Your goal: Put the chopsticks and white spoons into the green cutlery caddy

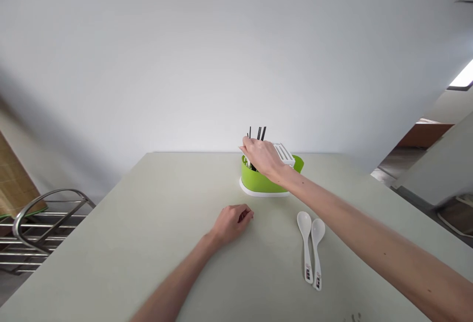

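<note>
My right hand (263, 157) reaches over the left part of a green utensil holder (258, 181) with a white base. Its fingers are bent together at the holder's top; what they grip is hidden behind the hand. Several black chopsticks (262, 133) stand upright just behind that hand. A white slotted insert (284, 153) shows to the right of the knuckles. My left hand (232, 223) rests on the table in front of the holder, fingers curled in, with nothing visible in them. Two white spoons (304, 221) lie side by side beneath my right forearm, bowls toward the wall.
The pale table (155, 204) meets a plain wall (192, 66) at its back edge. To the left stands a metal rack (48, 218) beside a tan woven panel (15, 184). Small dark marks (354, 317) show at the table's near edge.
</note>
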{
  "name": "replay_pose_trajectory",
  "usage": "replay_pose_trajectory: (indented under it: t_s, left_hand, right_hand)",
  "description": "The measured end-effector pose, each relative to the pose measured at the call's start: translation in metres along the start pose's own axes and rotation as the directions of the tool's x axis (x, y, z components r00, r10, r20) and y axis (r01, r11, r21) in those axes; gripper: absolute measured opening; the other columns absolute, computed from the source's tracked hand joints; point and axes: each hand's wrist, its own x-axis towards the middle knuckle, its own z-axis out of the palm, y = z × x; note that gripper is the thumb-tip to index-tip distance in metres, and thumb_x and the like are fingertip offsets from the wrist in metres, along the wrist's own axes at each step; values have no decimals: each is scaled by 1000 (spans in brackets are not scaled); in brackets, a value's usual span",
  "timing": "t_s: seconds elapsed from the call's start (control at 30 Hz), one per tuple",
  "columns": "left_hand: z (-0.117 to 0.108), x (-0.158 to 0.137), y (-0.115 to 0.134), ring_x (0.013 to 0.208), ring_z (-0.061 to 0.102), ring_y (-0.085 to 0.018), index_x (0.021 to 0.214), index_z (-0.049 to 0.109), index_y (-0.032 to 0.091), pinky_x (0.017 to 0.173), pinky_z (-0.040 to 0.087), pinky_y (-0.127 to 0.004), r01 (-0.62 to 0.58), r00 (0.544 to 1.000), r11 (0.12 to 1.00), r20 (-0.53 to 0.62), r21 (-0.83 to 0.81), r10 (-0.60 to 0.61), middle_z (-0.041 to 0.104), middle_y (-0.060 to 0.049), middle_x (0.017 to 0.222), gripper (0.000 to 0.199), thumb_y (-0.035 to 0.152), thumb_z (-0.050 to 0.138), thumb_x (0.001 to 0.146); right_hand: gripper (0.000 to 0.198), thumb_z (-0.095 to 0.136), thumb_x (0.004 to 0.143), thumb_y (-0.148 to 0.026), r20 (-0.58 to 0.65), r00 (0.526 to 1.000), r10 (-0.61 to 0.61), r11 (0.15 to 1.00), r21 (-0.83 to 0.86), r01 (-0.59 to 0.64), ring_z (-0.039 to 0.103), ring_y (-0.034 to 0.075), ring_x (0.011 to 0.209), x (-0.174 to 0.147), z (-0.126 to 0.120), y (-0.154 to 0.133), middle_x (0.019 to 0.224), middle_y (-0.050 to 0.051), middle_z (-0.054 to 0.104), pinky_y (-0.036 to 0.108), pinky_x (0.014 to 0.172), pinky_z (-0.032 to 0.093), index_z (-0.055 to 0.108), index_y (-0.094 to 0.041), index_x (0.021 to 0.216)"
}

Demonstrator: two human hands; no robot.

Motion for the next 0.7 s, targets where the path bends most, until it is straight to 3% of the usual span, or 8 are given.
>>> replay_pose_trajectory:
  t_s: [0.33, 0.7]
  left_hand:
    - [-1, 1, 4, 63, 56, -15, 88, 70, 21, 62, 39, -27, 3, 1000, 1000, 10, 0, -3, 73, -2, 79, 25, 29, 48, 98]
    - [1, 2, 0, 63, 55, -15, 87, 70, 21, 62, 38, -27, -7, 1000, 999, 13, 44, 6, 72, -2, 78, 27, 30, 47, 98]
  right_hand:
    - [25, 41, 106, -23, 77, 995, 56, 996, 66, -61, 72, 27, 86, 3, 11, -17, 103, 16, 73, 32, 69, 47, 62, -15, 119]
    - [19, 58, 100, -26, 117, 986, 115, 971, 194, -137, 69, 26, 97, 2, 23, -9, 114, 14, 66, 31, 75, 49, 60, -15, 115]
